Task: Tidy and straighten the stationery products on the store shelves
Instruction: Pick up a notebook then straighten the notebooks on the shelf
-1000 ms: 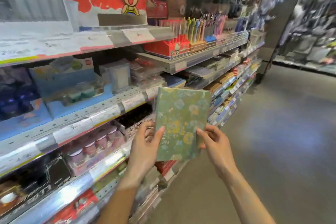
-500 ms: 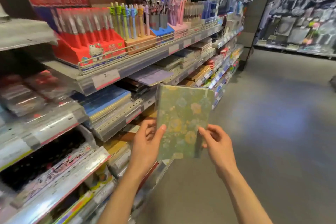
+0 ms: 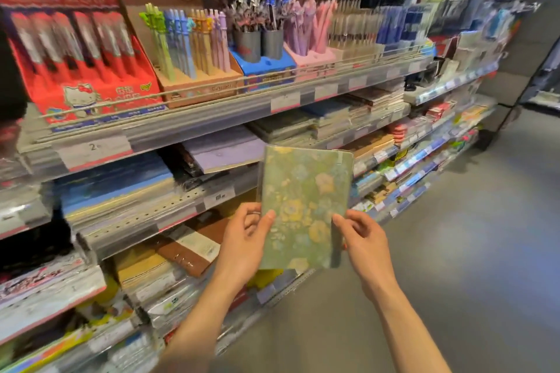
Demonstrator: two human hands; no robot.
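Green floral notebook (image 3: 304,209) held upright in front of shelves, left hand (image 3: 245,239) & right hand (image 3: 362,236) pinching its lower edges. View has moved on past pen displays (image 3: 194,39) to notebook stacks (image 3: 224,147), prob. seeking its slot.

Your single head-worn camera looks forward and down along a store aisle, angled toward the shelving on your left. The wide lens bends the upper pen shelf (image 3: 230,106) across the top of the view and lets the grey floor (image 3: 454,251) run away on the right. Both forearms reach in from the bottom edge, close to the lens; the far end of the aisle blurs. No second view overlaps it.
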